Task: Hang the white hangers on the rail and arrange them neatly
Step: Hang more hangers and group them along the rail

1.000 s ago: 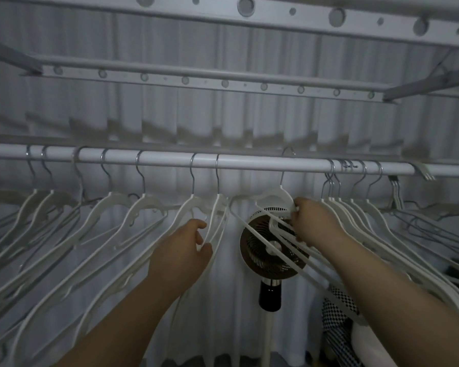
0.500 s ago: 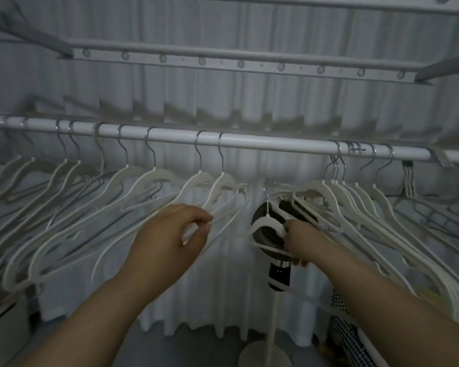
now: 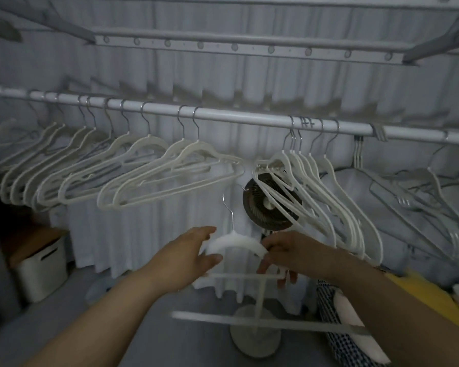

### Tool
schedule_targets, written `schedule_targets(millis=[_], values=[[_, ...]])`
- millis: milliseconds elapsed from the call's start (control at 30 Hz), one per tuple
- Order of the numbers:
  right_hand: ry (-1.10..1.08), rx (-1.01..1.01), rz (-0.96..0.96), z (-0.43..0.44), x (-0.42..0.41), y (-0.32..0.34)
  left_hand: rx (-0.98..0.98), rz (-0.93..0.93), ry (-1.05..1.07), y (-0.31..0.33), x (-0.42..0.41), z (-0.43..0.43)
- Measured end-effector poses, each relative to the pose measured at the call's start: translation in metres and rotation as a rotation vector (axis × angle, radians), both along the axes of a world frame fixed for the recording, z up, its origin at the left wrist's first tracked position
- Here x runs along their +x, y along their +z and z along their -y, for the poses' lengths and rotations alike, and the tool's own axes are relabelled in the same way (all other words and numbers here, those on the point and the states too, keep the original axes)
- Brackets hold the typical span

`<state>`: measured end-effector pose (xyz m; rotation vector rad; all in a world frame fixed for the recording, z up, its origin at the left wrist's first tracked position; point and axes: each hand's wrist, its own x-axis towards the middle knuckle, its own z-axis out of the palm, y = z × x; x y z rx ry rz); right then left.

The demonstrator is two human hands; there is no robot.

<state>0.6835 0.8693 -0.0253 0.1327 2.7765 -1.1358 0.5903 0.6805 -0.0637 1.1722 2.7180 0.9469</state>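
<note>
Both forearms reach forward and slightly up from the bottom of the view, converging below the rail. The right hand has its fingers curled down over the right shoulder of a loose white plastic hanger with a thin metal hook and grips it. The left hand is spread at the hanger's left end, fingers stretched out above it and thumb beneath. It's too blurred to say whether it touches. The hands are close together, with only the hanger's curved top between them. The hanger is off the rail and well below it, its hook pointing up into the gap.

Half a second ago the right hand was higher, up against the fan, and the left hand was pinching at the hung hangers on its side. Now both have dropped, and the left hand has come across to the loose hanger.

Above, the long white round rail runs across the room. A left row of hung white hangers and a right bunch of hung white hangers leave a bare stretch between them. Behind the gap stands a round dark fan on a white stand, with a pleated white curtain behind it. A white storage box with a wooden lid sits on the floor to the left.
</note>
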Motion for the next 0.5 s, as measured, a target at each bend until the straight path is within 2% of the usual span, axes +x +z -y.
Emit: schedule_targets(millis=[67,167,267,400,500], values=[[0.063,-0.049,-0.015,0.004,0.009,0.003,0.002,0.025,0.018,-0.003,0.009,0.005],[0.122,-0.053,-0.044,0.009,0.012,0.003,0.062,-0.044,0.078,0.0,0.019,0.016],[0.072,0.015,-0.118,0.011,0.003,0.0,0.056,-0.057,0.113,0.009,0.025,0.027],[-0.056,0.113,-0.397,0.006,-0.014,0.003,0.001,-0.091,0.231,0.017,0.024,0.04],[-0.183,0.366,-0.66,-0.001,-0.027,0.01,-0.032,-0.148,0.345,0.021,0.017,0.045]])
